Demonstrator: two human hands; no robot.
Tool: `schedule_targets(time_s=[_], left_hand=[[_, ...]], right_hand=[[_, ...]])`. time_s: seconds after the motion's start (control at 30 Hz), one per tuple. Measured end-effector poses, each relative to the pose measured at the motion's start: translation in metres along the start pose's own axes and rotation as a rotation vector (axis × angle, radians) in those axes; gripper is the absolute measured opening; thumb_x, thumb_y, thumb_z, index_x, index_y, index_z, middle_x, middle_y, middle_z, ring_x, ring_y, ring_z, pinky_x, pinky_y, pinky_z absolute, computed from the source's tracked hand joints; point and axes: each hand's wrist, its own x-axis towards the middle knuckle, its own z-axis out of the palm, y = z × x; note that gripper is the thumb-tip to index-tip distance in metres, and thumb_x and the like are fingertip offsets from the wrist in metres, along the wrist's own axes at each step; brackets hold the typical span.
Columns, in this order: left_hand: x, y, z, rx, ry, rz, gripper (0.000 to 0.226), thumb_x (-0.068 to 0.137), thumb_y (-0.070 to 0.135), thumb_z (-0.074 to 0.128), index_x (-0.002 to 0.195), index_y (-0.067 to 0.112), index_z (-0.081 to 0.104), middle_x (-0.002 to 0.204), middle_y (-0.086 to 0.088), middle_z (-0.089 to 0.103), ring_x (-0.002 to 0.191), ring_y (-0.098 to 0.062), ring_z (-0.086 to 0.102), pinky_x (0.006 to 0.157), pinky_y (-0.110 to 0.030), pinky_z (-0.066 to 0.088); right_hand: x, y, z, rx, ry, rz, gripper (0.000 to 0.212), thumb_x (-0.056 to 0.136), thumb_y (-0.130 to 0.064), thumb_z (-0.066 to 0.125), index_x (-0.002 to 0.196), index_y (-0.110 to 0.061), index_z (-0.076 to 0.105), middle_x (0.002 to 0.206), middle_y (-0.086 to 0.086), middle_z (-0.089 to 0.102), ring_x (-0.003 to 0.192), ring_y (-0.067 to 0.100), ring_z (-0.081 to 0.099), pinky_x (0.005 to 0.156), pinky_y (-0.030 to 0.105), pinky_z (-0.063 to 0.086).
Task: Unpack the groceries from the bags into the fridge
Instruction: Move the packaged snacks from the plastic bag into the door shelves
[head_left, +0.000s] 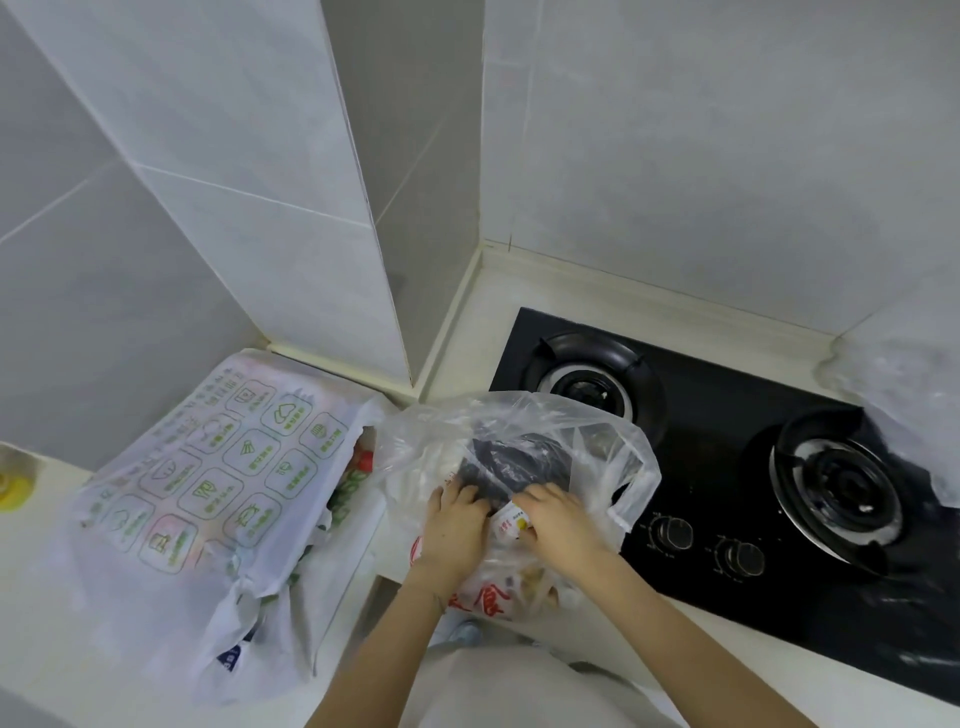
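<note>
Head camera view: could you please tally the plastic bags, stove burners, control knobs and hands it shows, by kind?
Plastic bags: 3 (printed white bag, middle clear bag, right clear bag)
Stove burners: 2 (left burner, right burner)
Control knobs: 2 (left knob, right knob)
Hands: 2 (left hand, right hand)
Total: 9

One wide-angle view, worn on the head, looks steeply down and forward at a counter (467, 343) corner, close above the left hand (454, 525) and right hand (561, 519) at the clear bag (524, 415); hob (727, 415) toward 3 o'clock, printed bag (208, 467) toward 9, tiled walls (727, 156) at 12
</note>
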Motion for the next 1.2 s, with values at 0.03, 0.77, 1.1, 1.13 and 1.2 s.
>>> schedule_targets(time_s=[0.03, 0.77, 1.1, 1.13, 1.2], left_hand=[[-0.001, -0.001, 0.001, -0.037, 0.018, 0.0, 0.036, 0.1, 0.023, 0.038, 0.13, 0.024, 0.057, 0.142, 0.004, 0.045, 0.141, -0.019, 0.025, 0.114, -0.033, 0.015], [-0.023, -0.002, -0.01, -0.53, 0.168, -0.155, 0.034, 0.1, 0.022, 0.048, 0.131, 0.011, 0.054, 0.125, -0.005, 0.056, 0.117, -0.021, 0.051, 0.098, -0.024, 0.039], [-0.024, 0.013, -0.034, -0.737, 0.258, 0.028, 0.042, 0.08, 0.032, 0.074, 0.117, 0.019, 0.058, 0.105, 0.01, 0.058, 0.097, -0.007, 0.055, 0.082, -0.024, 0.047], [-0.024, 0.013, -0.037, -0.752, 0.239, 0.03, 0.042, 0.079, 0.033, 0.075, 0.115, 0.021, 0.058, 0.103, 0.011, 0.06, 0.095, -0.006, 0.056, 0.081, -0.023, 0.047], [-0.024, 0.013, -0.042, -0.806, 0.202, -0.014, 0.035, 0.077, 0.034, 0.078, 0.106, 0.025, 0.06, 0.092, 0.011, 0.062, 0.084, -0.006, 0.058, 0.075, -0.025, 0.049]], right_hand=[[0.004, 0.0, 0.002, 0.007, -0.014, -0.027, 0.051, 0.095, -0.022, 0.051, 0.144, -0.019, 0.04, 0.142, 0.0, 0.043, 0.13, 0.021, 0.038, 0.106, 0.031, 0.03], [0.024, 0.013, -0.023, 0.338, 0.11, 0.027, 0.008, 0.091, -0.029, 0.062, 0.088, -0.021, 0.062, 0.081, -0.01, 0.065, 0.081, 0.014, 0.062, 0.067, 0.027, 0.046], [0.005, -0.006, -0.046, 0.969, 0.268, 0.017, 0.01, 0.085, -0.01, 0.069, 0.078, -0.016, 0.064, 0.078, 0.001, 0.07, 0.074, 0.008, 0.065, 0.069, 0.017, 0.048], [0.005, -0.008, -0.049, 1.001, 0.253, -0.001, 0.011, 0.085, -0.009, 0.07, 0.077, -0.016, 0.065, 0.079, 0.002, 0.07, 0.075, 0.008, 0.065, 0.07, 0.017, 0.049], [0.004, -0.011, -0.053, 1.043, 0.241, -0.014, 0.012, 0.084, -0.01, 0.071, 0.077, -0.018, 0.066, 0.083, 0.002, 0.071, 0.078, 0.008, 0.066, 0.072, 0.018, 0.05]])
